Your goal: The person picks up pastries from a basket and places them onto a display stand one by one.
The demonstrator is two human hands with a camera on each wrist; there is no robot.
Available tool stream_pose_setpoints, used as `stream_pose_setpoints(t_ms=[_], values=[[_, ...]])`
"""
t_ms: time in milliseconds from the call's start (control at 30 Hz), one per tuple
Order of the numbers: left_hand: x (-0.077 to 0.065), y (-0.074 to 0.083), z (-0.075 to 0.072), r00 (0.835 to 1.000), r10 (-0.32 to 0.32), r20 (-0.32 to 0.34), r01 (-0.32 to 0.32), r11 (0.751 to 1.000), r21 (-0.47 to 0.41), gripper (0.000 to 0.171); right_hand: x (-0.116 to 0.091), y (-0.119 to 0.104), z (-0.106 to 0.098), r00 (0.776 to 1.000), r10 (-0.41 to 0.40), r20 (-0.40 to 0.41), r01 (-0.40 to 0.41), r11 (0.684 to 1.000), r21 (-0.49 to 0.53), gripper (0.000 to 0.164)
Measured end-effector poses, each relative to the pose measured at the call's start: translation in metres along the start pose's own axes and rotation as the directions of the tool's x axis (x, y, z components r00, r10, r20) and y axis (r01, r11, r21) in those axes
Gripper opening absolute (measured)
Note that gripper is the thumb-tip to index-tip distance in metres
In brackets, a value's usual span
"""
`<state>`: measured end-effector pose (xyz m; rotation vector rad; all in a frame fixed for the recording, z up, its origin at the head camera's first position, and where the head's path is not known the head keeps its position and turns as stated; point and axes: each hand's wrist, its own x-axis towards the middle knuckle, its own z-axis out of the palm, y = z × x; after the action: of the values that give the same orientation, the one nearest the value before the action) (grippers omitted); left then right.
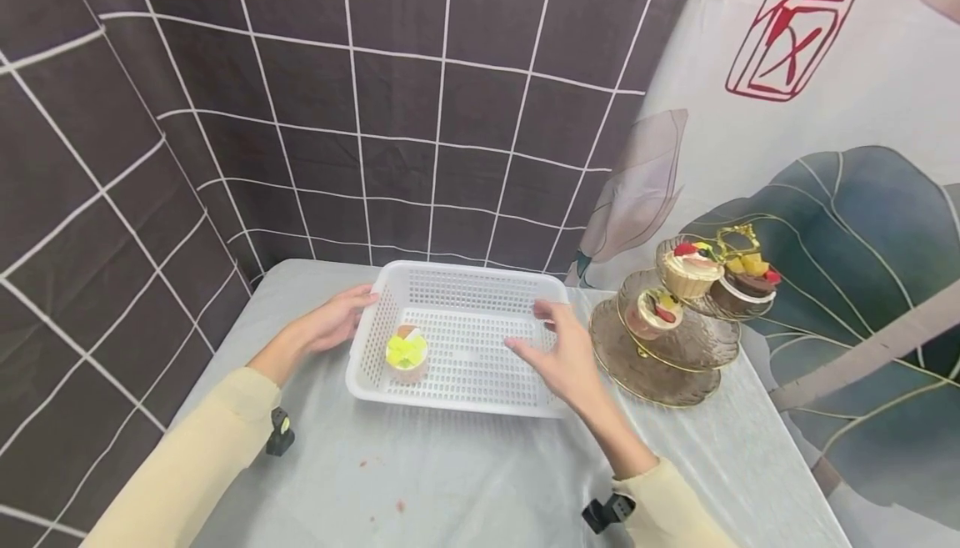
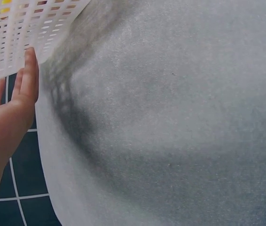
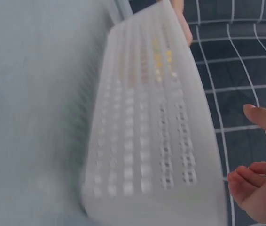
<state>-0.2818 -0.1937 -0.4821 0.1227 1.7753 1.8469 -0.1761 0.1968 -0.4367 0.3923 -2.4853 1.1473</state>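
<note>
A white perforated plastic basket (image 1: pixel 465 404) sits on the cloth-covered table, with one cupcake (image 1: pixel 407 354) topped in yellow-green inside its left end. My left hand (image 1: pixel 333 323) is at the basket's left end; in the left wrist view its straight fingers (image 2: pixel 28 77) lie against the outer wall. Over the basket's right end hovers my right hand (image 1: pixel 567 354), fingers loosely bent and thumb apart, holding nothing. The right wrist view shows that hand (image 3: pixel 260 183) apart from the basket wall (image 3: pixel 156 202), which is blurred there.
To the right stands a tiered glass dessert stand (image 1: pixel 652 377) with gold trim. It bears a cream cupcake (image 1: pixel 688 271), a dark fruit-topped cake (image 1: pixel 744 285) and, lower, another cupcake (image 1: pixel 654 314). A dark gridded backdrop (image 1: pixel 397 98) rises behind the table (image 1: pixel 450 481).
</note>
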Motion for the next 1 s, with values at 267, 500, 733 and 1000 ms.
stream_pose_setpoints(t_ms=[267,500,733,1000], values=[[0.003,0.0,-0.001,1.0,-0.008,-0.002,0.008,1.0,0.002,0.066,0.014,-0.024,0.056,0.962,0.038,0.272,-0.066,0.994,0.091,0.082],[0.003,-0.002,-0.001,1.0,-0.006,0.005,0.006,1.0,0.003,0.067,0.021,-0.034,0.094,0.912,0.014,0.411,-0.067,0.991,0.115,0.085],[0.001,-0.003,-0.001,1.0,0.007,0.012,-0.007,1.0,0.021,0.067,0.028,-0.044,0.121,0.862,0.049,0.505,-0.083,0.996,0.045,0.092],[0.002,-0.003,-0.002,1.0,0.019,0.02,-0.02,1.0,0.022,0.067,0.038,-0.05,0.136,0.82,0.108,0.561,-0.075,0.994,-0.081,0.094]])
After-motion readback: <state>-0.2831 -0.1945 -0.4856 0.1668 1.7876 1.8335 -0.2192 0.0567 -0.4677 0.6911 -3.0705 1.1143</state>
